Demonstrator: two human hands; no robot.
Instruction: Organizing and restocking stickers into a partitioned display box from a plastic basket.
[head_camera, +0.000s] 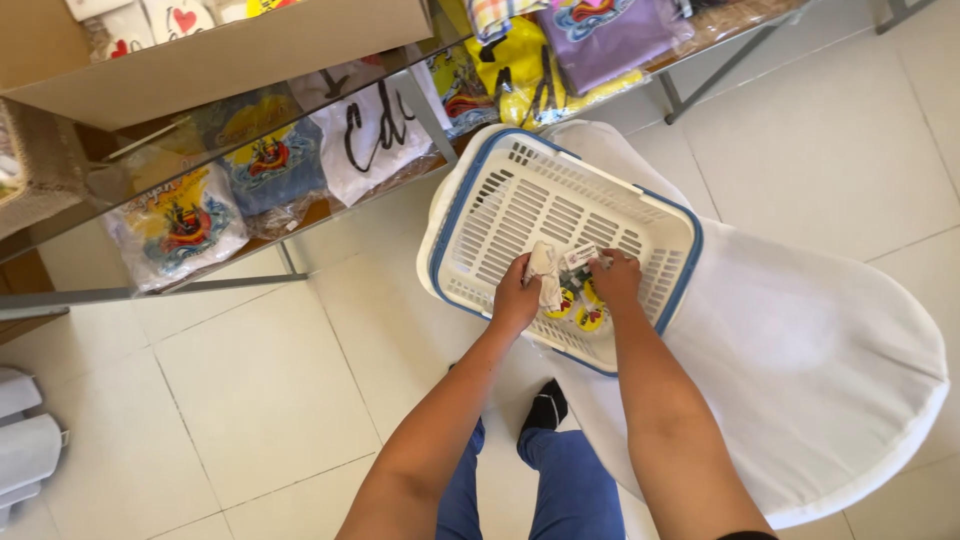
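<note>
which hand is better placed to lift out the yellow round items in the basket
Right, probably. The right hand sits directly above the yellow round items, fingers nearly touching them. The left hand is occupied gripping a white cloth inside the basket.

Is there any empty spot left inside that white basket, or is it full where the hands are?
The basket is mostly bare: its far half, toward the shelf of printed shirts, holds nothing. It is crowded only at the near side, where the left hand and right hand grip a small white cloth item above yellow round pieces.
</note>
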